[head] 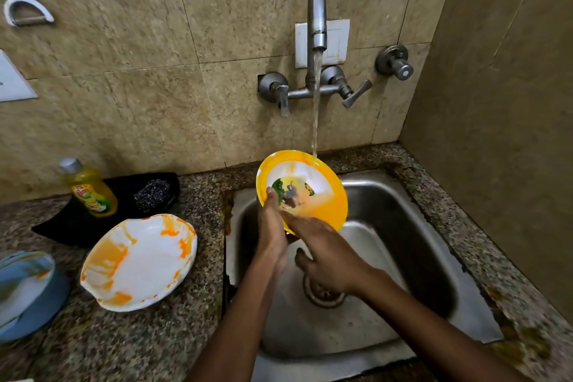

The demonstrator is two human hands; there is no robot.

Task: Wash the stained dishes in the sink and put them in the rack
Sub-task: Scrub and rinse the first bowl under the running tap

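While water runs from the tap (317, 18) onto its upper rim, the yellow plate (322, 192) is held tilted over the steel sink (412, 245). The left hand (271, 226) grips the plate's left edge, thumb on its face. The right hand (325, 254) presses straight fingers against the plate's lower face. On the table (173, 335) to the left lies a white plate (139, 260) with orange stains, near a soap bottle (90, 189).
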